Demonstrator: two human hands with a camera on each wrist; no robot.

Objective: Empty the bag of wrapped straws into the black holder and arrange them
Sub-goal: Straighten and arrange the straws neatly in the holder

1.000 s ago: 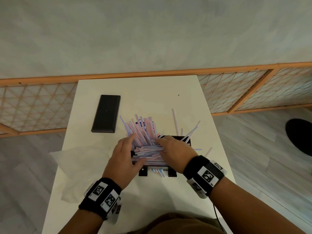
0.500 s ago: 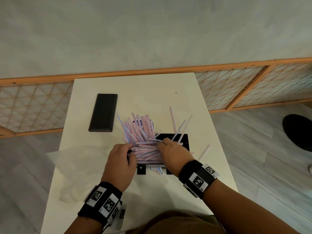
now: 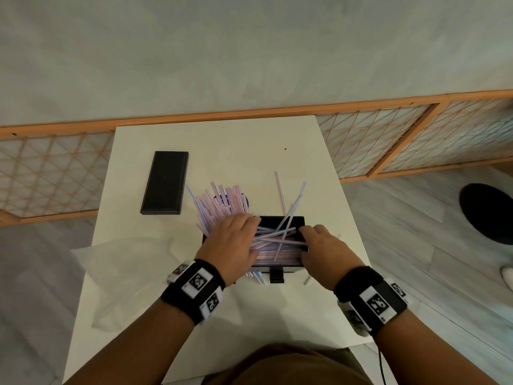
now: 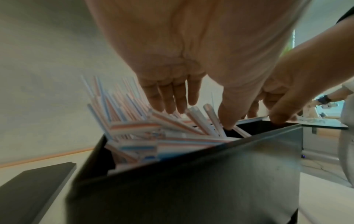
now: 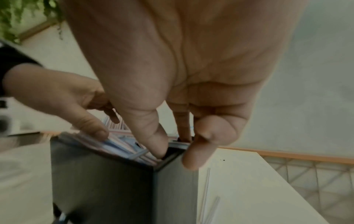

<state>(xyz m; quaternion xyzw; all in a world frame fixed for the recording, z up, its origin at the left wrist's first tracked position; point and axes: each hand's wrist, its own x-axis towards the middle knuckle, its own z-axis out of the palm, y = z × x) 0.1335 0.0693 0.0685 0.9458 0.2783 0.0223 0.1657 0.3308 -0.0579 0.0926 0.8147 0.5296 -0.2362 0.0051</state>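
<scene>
Straws (image 3: 274, 245) heaped in black holder (image 3: 280, 269)

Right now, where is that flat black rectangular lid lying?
In the head view, the flat black rectangular lid lies on the white table, far left, beyond the left hand.

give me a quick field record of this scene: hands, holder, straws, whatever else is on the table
left hand: fingers straight, pressing on the straw pile
right hand: at the holder's right end, thumb inside, a finger outside
black holder: upright on the white table
straws: many in the holder, a bunch sticking out at its far left, some crossed
loose straw: on the table beyond the holder
black lid: flat, far left
empty bag: left of the holder
</scene>
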